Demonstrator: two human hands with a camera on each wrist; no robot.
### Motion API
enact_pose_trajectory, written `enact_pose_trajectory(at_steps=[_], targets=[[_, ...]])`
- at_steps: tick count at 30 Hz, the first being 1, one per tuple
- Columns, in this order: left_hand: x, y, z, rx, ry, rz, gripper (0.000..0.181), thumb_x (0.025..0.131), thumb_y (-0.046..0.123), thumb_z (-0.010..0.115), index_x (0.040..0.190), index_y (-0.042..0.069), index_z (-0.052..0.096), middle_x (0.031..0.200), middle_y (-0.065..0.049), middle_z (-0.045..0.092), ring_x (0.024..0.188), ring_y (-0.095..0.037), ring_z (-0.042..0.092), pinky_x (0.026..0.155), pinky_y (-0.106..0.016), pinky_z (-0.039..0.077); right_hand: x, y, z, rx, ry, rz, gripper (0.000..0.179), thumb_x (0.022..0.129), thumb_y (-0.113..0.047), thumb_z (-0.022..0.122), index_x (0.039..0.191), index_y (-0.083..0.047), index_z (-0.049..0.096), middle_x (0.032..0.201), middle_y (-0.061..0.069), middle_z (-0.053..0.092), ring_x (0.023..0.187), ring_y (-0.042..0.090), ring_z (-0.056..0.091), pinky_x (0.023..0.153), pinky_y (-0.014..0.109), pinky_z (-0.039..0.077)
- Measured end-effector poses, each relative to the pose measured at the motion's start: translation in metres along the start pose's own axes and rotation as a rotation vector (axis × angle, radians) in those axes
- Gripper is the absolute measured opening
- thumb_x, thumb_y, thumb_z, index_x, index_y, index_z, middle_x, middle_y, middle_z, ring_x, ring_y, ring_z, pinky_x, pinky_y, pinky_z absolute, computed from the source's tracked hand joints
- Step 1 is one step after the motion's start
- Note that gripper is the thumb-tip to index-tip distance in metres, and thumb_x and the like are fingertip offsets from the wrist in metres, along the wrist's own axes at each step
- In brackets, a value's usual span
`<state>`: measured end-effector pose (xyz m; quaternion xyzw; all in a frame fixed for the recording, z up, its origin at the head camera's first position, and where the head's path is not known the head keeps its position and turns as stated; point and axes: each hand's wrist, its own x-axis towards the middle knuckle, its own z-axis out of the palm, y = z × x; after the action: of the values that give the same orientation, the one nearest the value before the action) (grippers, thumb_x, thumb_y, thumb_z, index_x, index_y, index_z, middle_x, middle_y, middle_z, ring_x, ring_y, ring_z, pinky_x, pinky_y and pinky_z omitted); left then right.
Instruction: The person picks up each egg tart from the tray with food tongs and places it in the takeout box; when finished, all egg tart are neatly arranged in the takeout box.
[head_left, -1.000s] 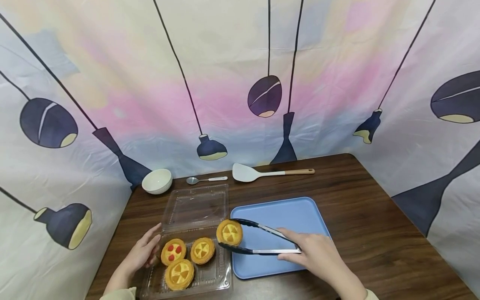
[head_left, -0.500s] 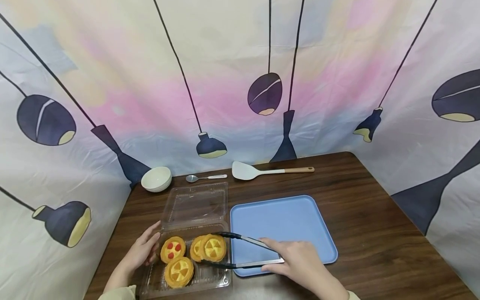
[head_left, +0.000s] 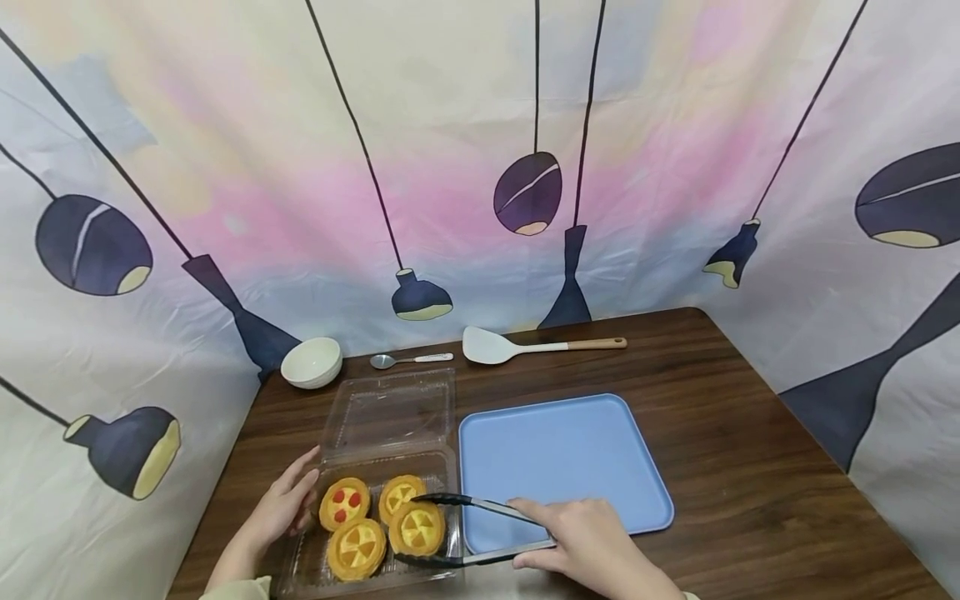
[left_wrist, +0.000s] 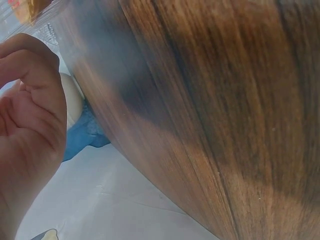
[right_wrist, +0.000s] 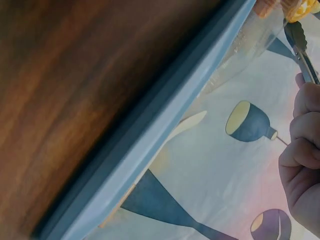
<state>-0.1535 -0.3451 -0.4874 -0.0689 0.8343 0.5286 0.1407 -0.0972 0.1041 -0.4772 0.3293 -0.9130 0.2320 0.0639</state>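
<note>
My right hand grips a pair of tongs with silver arms and black tips. Between those tips is a yellow-topped egg tart, low over the front right of a clear plastic box. It overlaps the front of a second egg tart. At the box's left lie a tart with red pieces and another yellow tart. Beside the box's left edge is my left hand, fingers loosely bent. The right wrist view shows curled fingers around the tongs' handle.
A blue tray lies right of the box, whose clear lid is folded back. Along the wall are a white bowl, a small spoon and a white spatula with a wooden handle.
The right hand has brought the tongs and egg tart left and toward the front, from above the tray's left edge into the box. The left hand has stayed put.
</note>
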Motion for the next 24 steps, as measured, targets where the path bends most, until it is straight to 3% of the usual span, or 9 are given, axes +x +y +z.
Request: enact_pose_trajectory(at_steps=[12,17,24], targets=[[0.0,0.001,0.0012,-0.005,0.0,-0.009,0.051,0.106,0.026,0.037,0.151,0.008,0.02,0.068,-0.005,0.039,0.046,-0.014,0.037,0.041,-0.028,0.036,0.0005,0.0008,-0.0035,0.043,-0.07,-0.005,0.063,0.082,-0.07,0.051,0.132,-0.032,0.059,0.051,-0.024,0.036,0.045,-0.005,0.034,0.041,0.02,0.031],[0.0002,0.0005,0.001,-0.003,0.001,-0.013,0.05,0.106,0.025,0.038,0.151,0.008,0.02,0.068,-0.005,0.039,0.046,-0.015,0.037,0.041,-0.028,0.036,0.0002,0.0019,-0.0042,0.052,-0.071,-0.01,0.063,0.081,-0.069,0.054,0.132,-0.031,0.059,0.05,-0.025,0.031,0.044,-0.004,0.032,0.04,0.02,0.03],[0.0009,0.0003,0.0004,-0.002,-0.003,-0.007,0.05,0.106,0.025,0.038,0.15,0.008,0.02,0.068,-0.005,0.039,0.046,-0.014,0.038,0.041,-0.028,0.036,0.0001,0.0042,-0.0045,0.055,-0.088,-0.021,0.069,0.079,-0.071,0.055,0.134,-0.031,0.057,0.053,-0.024,0.036,0.046,-0.004,0.032,0.041,0.021,0.029]])
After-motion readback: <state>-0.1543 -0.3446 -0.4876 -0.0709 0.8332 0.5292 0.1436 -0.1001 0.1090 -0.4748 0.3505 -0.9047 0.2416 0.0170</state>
